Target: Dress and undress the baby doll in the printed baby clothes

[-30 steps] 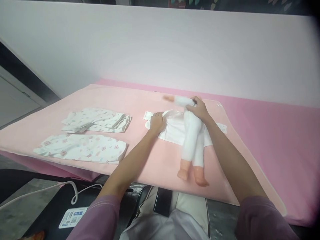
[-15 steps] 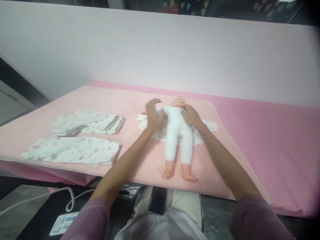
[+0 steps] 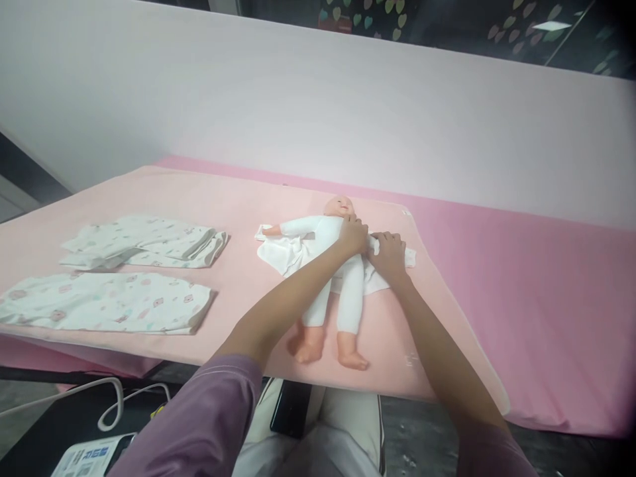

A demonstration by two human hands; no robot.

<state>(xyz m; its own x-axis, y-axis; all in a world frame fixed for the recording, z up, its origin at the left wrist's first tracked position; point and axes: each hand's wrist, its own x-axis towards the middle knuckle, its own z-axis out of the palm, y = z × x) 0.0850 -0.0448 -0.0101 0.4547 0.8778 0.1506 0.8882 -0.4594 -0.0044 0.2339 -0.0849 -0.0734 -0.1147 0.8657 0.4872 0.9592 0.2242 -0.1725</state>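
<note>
A baby doll (image 3: 318, 228) in a white bodysuit lies face up, head away from me, on a spread white garment (image 3: 281, 255). My left hand (image 3: 354, 234) reaches across its chest, fingers curled on the shoulder at the right. Close beside it, my right hand (image 3: 389, 254) is closed round the doll's arm on the right, over the garment's sleeve. The doll's other arm stretches out to the left, its hand by the garment's cuff. What lies under my fingers is partly hidden.
Folded patterned clothes (image 3: 144, 242) and a flat patterned garment (image 3: 109, 301) lie at the left of the pink mat (image 3: 238, 199). A white wall (image 3: 318, 112) stands behind. A black phone (image 3: 291, 407) rests on my lap.
My left hand has crossed from the doll's left-side arm to its chest. My right hand has moved down from the shoulder onto the arm. The view has shifted slightly right.
</note>
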